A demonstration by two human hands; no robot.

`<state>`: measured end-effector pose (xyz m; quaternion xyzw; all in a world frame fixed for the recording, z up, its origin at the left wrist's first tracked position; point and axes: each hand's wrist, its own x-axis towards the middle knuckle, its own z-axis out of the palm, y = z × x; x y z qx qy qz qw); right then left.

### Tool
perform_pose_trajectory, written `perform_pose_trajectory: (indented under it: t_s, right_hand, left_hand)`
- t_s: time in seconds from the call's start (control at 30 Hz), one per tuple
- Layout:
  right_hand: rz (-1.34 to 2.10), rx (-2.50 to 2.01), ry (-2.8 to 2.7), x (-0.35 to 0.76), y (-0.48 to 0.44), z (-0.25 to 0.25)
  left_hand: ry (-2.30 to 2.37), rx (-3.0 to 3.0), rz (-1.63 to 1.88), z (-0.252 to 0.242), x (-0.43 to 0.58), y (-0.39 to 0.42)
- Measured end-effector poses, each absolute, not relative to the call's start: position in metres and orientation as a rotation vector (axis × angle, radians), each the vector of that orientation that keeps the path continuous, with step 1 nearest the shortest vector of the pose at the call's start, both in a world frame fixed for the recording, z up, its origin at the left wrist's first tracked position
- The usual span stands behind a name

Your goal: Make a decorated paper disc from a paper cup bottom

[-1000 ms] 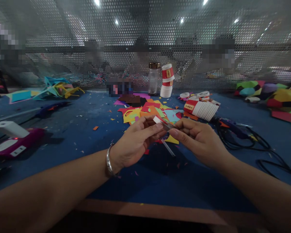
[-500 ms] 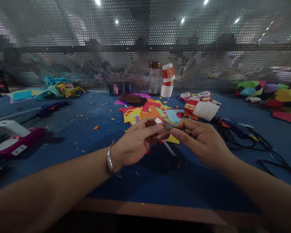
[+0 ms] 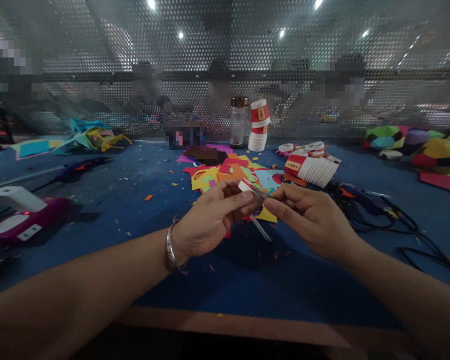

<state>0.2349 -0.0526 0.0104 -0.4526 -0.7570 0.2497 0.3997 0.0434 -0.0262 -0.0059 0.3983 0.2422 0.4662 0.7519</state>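
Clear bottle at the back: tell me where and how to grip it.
Likely best: wrap the upright, straight-sided body of the clear bottle below its cap, coming from the picture's left, since stacked paper cups stand close on its right.

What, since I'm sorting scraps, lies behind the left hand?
Behind the left hand, a pile of coloured paper lies on the blue table; whatever the hand covers cannot be seen.

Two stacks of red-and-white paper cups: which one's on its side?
The red-and-white paper cup stack just beyond the right hand lies on its side; the other stack stands on end beside the clear, brown-capped bottle.
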Motion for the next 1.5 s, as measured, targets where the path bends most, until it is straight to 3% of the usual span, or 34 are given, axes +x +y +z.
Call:
perform_pose_trajectory:
  t_s: [0.8, 1.5]
  right_hand:
    - [0.615, -1.223, -1.872, 0.234, -0.050, 0.009]
    - [0.837, -1.236, -1.582, 0.239, -0.041, 0.002]
  left_hand:
    - [0.570, 0.832, 1.142, -0.007, 0.047, -0.024]
    - [0.535, 0.793, 0.828, -0.001, 0.035, -0.020]
